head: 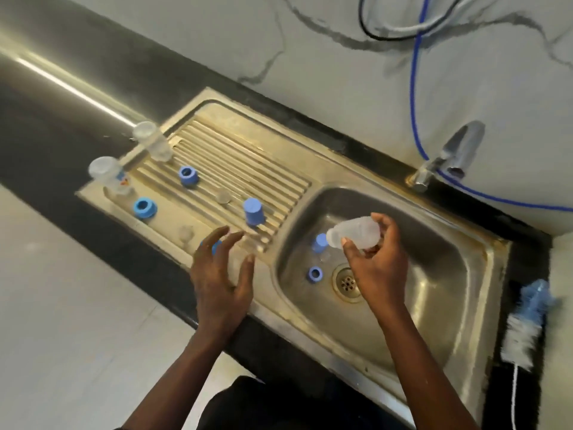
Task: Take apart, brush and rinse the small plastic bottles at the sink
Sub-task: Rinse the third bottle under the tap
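The left hand (221, 274) is held with fingers spread, gripping nothing, just left of the sink basin (449, 259) and over a blue piece (214, 247). A clear bottle (353, 234) is gripped between the thumb and fingers of the right hand (376, 268), above the basin. The bottle could be dropped if smooth plastic slips in a one-handed hold. The blue ring (315, 274) lying in the basin could be knocked.

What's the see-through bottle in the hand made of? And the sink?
The bottle in the right hand looks like cloudy, see-through plastic: light passes through it. The sink looks like brushed steel, probably stainless: grey, shiny, with dull reflections.
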